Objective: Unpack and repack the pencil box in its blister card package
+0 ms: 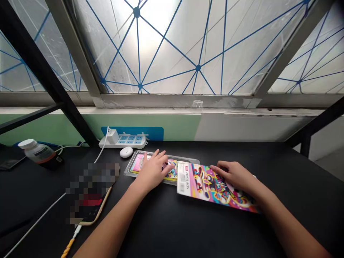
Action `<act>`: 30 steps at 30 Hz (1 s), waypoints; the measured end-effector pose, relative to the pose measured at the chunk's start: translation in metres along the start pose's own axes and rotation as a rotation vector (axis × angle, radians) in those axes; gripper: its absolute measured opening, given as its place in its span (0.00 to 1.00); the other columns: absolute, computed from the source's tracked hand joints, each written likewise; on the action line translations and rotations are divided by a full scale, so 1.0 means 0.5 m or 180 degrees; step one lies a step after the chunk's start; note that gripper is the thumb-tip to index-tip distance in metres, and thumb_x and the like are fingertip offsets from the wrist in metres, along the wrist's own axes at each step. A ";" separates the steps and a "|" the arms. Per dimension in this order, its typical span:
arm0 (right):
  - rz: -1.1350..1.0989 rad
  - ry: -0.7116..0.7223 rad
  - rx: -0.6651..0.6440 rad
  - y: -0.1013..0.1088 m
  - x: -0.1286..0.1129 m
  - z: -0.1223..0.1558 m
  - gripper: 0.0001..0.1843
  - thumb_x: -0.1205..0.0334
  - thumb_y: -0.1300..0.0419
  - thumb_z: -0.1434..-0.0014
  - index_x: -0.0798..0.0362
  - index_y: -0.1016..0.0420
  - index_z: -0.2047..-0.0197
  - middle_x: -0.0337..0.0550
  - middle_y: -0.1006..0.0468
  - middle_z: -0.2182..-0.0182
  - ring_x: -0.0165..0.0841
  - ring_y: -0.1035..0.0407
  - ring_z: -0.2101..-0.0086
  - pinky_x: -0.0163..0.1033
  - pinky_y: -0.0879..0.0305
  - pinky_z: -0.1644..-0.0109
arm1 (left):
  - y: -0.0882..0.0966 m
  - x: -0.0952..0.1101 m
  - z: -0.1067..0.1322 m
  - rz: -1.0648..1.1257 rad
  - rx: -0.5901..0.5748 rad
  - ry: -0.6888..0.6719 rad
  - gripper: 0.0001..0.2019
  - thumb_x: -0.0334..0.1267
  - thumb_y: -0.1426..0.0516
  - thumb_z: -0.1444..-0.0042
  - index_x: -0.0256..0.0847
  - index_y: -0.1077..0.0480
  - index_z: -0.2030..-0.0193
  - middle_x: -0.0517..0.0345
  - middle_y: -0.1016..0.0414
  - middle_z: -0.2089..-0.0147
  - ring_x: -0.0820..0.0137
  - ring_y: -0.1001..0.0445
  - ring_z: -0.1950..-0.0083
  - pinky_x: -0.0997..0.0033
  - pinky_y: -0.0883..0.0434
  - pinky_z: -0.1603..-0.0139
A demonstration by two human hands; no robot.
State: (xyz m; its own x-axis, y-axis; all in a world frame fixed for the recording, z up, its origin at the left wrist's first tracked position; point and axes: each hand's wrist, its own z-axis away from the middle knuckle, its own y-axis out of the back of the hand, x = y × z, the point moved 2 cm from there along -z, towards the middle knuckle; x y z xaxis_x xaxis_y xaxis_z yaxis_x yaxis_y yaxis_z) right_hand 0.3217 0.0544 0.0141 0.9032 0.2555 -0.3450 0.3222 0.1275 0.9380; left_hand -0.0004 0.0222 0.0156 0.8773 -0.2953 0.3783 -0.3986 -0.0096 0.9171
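My left hand (152, 170) lies across a colourful pencil box (172, 171), its fingers spread over the top. The box sits in a clear plastic tray (130, 170), and part of it is covered by the hand. In my right hand (238, 174) is a brightly printed cardboard card (212, 188) marked "PENCIL BOX". The fingers grip its upper edge, and the card slants down to the right. Its left end overlaps the right part of the tray. The thumb of this hand is mostly hidden.
A white power strip (126, 141) with a plug stands against the wall, near a small white earbud case (126, 152). On the left lie a blurred phone (94, 200) with a charging cable and a white-capped bottle (40, 153). Black frame bars (51, 75) rise at both sides.
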 end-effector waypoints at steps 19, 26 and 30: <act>-0.1308 -0.0285 -0.0511 -0.020 0.041 -0.044 0.28 0.34 0.38 0.48 0.51 0.19 0.62 0.42 0.19 0.70 0.34 0.30 0.72 0.37 0.38 0.71 | -0.017 0.054 0.025 -0.0289 -0.0041 -0.0381 0.19 0.52 0.50 0.32 0.50 0.36 0.39 0.48 0.33 0.35 0.51 0.39 0.32 0.26 0.51 0.33; -0.1108 -0.0217 -0.0530 0.009 0.033 -0.066 0.25 0.36 0.34 0.51 0.50 0.19 0.66 0.41 0.21 0.72 0.33 0.31 0.74 0.36 0.40 0.73 | -0.015 0.055 0.025 -0.0297 -0.0135 -0.0270 0.21 0.53 0.51 0.32 0.50 0.35 0.38 0.47 0.34 0.33 0.51 0.41 0.30 0.26 0.52 0.33; -0.1090 -0.0269 -0.0373 0.005 0.037 -0.059 0.25 0.36 0.37 0.48 0.50 0.20 0.64 0.40 0.21 0.72 0.33 0.31 0.73 0.36 0.40 0.73 | -0.011 0.058 0.024 -0.0336 -0.0192 -0.0255 0.21 0.53 0.52 0.32 0.52 0.35 0.37 0.47 0.35 0.32 0.51 0.42 0.29 0.27 0.52 0.33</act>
State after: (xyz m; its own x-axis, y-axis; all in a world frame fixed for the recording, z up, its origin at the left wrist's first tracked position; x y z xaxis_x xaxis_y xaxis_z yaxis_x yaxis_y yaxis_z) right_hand 0.3311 0.0875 0.0090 0.7705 0.0996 -0.6297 0.5796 0.3018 0.7569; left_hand 0.0239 0.0023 0.0200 0.8884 -0.3711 0.2702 -0.2863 0.0121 0.9581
